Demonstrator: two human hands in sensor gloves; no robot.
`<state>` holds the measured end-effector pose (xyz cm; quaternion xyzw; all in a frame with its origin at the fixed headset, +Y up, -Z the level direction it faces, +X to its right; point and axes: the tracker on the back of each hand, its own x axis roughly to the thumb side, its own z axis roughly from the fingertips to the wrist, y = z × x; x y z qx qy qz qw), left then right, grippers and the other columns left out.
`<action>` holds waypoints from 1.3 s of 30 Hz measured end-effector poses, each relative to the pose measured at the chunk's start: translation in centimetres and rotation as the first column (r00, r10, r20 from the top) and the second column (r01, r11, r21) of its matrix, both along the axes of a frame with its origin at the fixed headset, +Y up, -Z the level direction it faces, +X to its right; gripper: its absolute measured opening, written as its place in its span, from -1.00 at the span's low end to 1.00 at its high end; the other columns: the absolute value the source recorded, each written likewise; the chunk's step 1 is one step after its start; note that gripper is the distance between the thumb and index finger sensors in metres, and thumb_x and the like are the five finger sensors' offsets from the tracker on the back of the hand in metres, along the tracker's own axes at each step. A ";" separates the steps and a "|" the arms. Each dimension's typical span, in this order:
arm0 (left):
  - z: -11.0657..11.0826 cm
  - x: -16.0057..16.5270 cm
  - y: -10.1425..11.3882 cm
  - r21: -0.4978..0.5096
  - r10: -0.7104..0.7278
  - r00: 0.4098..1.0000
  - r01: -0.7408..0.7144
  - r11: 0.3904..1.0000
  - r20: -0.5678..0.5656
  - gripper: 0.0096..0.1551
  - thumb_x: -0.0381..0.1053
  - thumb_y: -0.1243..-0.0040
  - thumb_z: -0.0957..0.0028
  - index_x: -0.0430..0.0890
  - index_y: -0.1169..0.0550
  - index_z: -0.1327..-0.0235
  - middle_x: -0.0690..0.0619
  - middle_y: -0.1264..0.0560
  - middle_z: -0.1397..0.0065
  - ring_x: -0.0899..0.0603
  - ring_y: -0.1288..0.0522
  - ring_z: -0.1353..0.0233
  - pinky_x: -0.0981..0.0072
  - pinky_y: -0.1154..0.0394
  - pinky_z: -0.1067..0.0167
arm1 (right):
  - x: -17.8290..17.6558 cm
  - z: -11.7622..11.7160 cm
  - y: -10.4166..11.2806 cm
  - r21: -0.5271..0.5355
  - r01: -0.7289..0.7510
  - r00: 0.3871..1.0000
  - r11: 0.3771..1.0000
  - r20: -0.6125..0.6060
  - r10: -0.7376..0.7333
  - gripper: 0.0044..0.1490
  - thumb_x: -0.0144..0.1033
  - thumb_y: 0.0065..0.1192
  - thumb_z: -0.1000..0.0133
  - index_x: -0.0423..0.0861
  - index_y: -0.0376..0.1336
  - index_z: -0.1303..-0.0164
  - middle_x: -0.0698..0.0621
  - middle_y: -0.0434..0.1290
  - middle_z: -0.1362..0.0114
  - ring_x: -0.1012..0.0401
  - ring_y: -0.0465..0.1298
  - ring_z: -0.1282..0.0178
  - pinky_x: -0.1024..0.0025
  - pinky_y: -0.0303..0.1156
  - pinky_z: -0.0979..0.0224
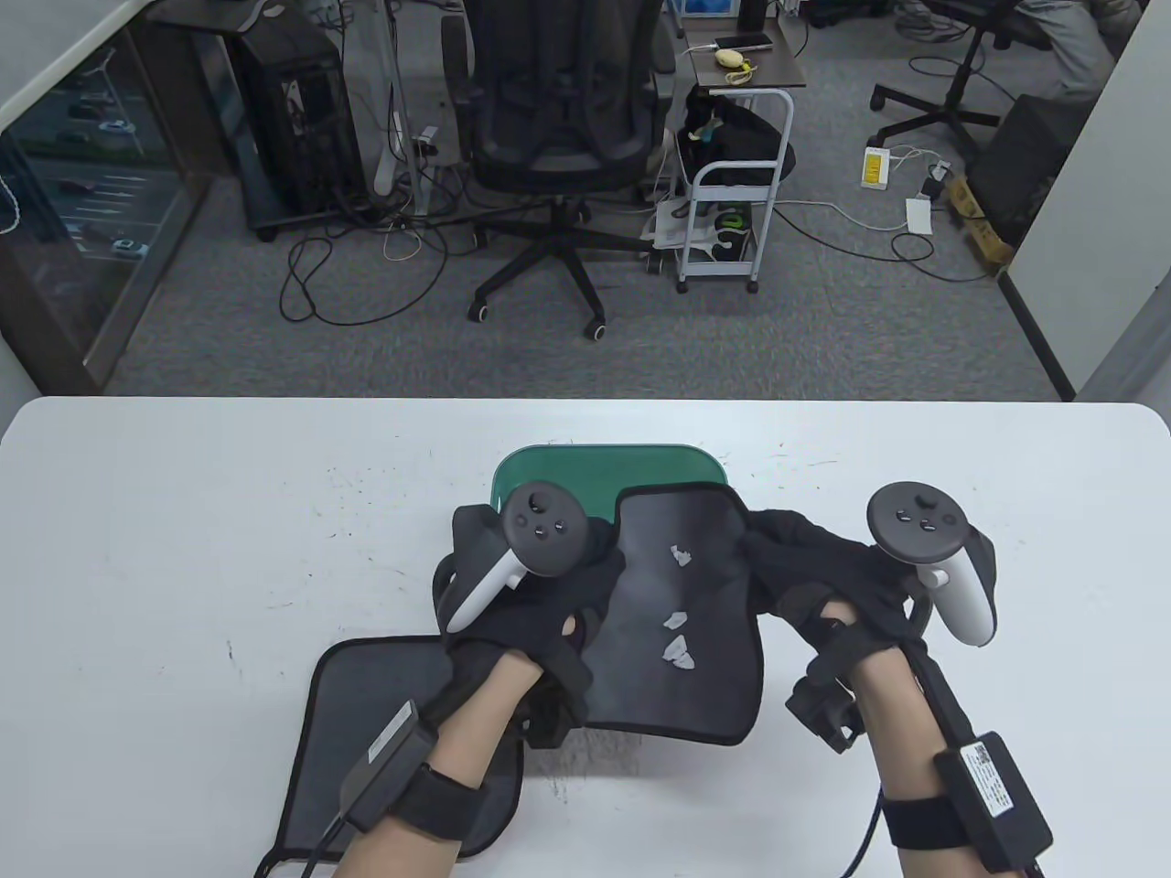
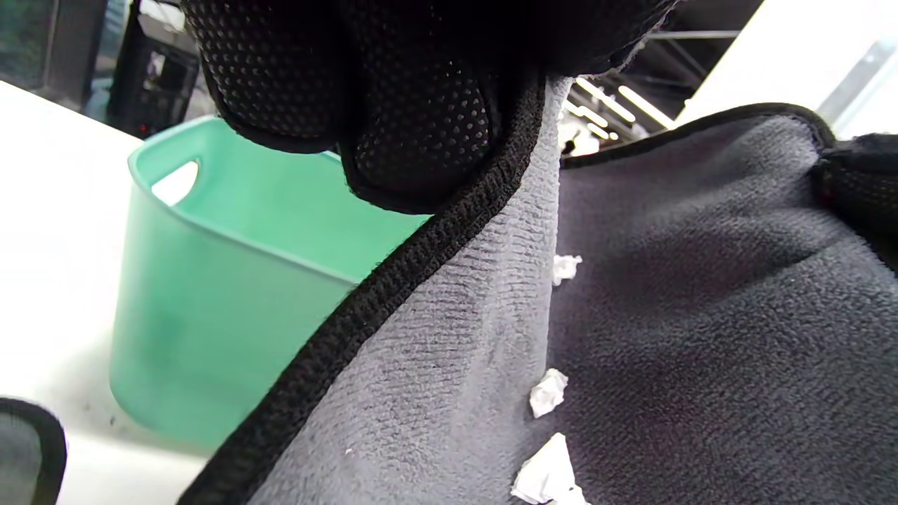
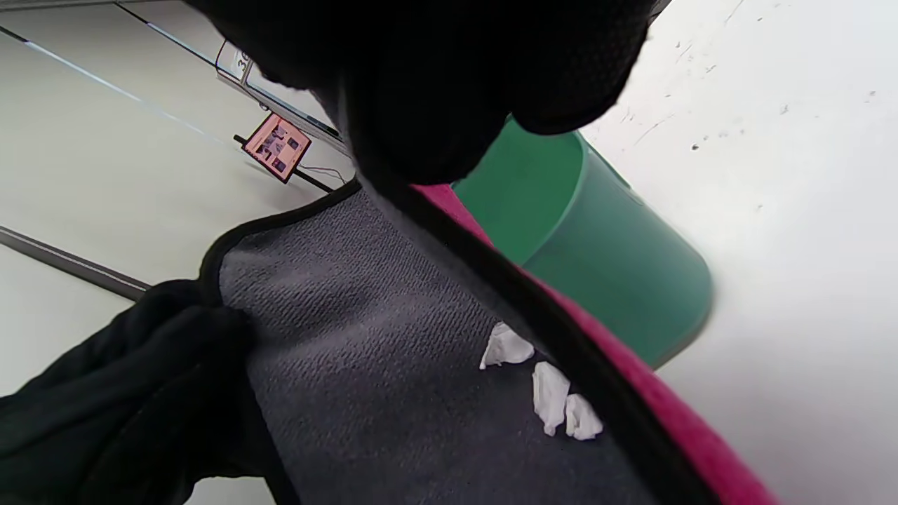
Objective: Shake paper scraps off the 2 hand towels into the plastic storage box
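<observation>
Both hands hold a grey hand towel (image 1: 695, 622) with black trim up above the table, sagging like a trough. My left hand (image 1: 599, 562) grips its left edge, my right hand (image 1: 764, 549) its right edge. Three white paper scraps (image 1: 678, 622) lie along the towel's middle fold. The towel's far end hangs over the green plastic storage box (image 1: 608, 465). In the left wrist view the gloved fingers (image 2: 414, 119) pinch the trim, with scraps (image 2: 548, 391) and box (image 2: 224, 287) below. In the right wrist view the scraps (image 3: 551, 393) sit near the box (image 3: 610, 266). A second grey towel (image 1: 366, 704) lies flat under my left forearm.
The white table (image 1: 183, 549) stretches to both sides of the box. The held towel shows a pink underside (image 3: 673, 435) in the right wrist view. Beyond the table's far edge stand an office chair (image 1: 553, 137) and a small white cart (image 1: 732, 210) on the floor.
</observation>
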<state>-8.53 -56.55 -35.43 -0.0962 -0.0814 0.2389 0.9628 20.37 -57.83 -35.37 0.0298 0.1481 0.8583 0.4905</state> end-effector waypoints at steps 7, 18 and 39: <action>-3.2 -0.6 1.5 -0.008 0.012 0.999 -0.012 1.000 -0.046 -0.54 0.15 -0.08 -0.21 0.12 -0.48 -0.35 0.09 -0.71 -0.17 0.04 -0.72 0.02 0.09 -0.63 -0.11 | -0.6 -2.2 1.5 -0.028 0.089 0.994 0.996 0.061 -0.087 -0.51 -0.11 0.33 -0.13 0.01 0.42 -0.25 -0.03 0.65 -0.12 0.18 0.69 0.21 0.12 0.56 -0.05; -6.5 -1.9 3.2 0.028 0.038 0.989 -0.034 0.999 -0.144 -0.54 0.15 -0.09 -0.21 0.12 -0.48 -0.35 0.09 -0.72 -0.18 0.05 -0.72 0.02 0.11 -0.64 -0.10 | -0.6 -4.8 2.3 -0.012 0.220 0.963 0.975 0.159 -0.215 -0.52 -0.10 0.32 -0.13 0.05 0.42 -0.25 -0.01 0.64 -0.14 0.18 0.69 0.18 0.12 0.55 -0.07; -8.1 -2.5 -0.9 0.359 0.109 0.954 -0.001 0.933 -0.281 -0.56 0.20 -0.08 -0.17 0.24 -0.48 -0.31 0.15 -0.67 -0.32 -0.05 -0.66 -0.26 -0.04 -0.55 -0.29 | -4.0 -6.8 -1.3 0.355 -0.109 0.965 0.929 0.262 0.014 -0.53 -0.07 0.32 -0.10 0.15 0.42 -0.23 0.00 0.54 -0.37 0.00 0.58 -0.27 -0.08 0.39 -0.39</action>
